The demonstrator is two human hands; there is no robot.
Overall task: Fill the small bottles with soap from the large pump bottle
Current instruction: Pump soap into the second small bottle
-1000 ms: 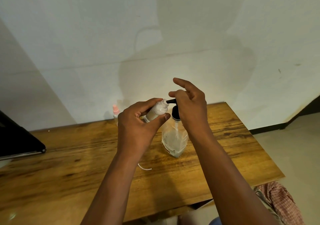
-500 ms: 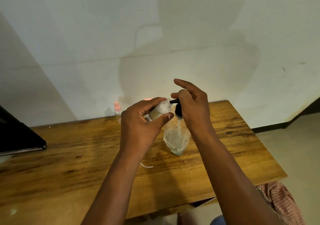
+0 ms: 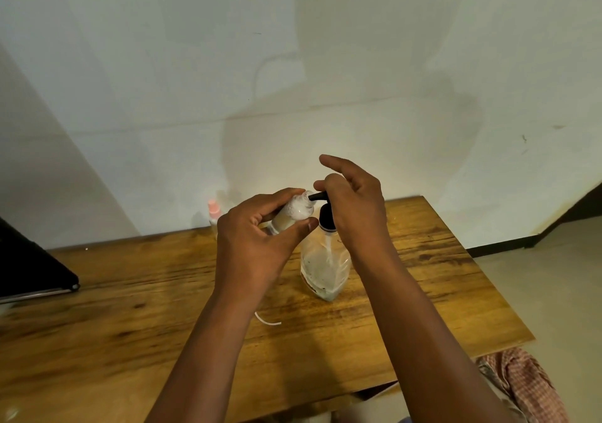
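The large clear pump bottle (image 3: 325, 266) stands on the wooden table (image 3: 423, 259), with a little whitish soap at its bottom and a black pump head. My right hand (image 3: 353, 204) rests on top of that pump, index finger raised, other fingers curled over the head. My left hand (image 3: 257, 240) grips a small clear bottle (image 3: 294, 212), tilted with its open mouth against the black nozzle tip; white soap fills its upper part. A second small bottle with a pink cap (image 3: 213, 211) stands by the wall behind my left hand.
A dark flat device (image 3: 32, 269) lies at the table's left edge. A thin white strip (image 3: 267, 320) lies on the wood near my left wrist. Checked cloth (image 3: 521, 386) shows below the table's right corner. The wall is close behind.
Both hands and the bottles hold nearly the same pose; the view has shifted slightly. The small bottle stays at the nozzle.
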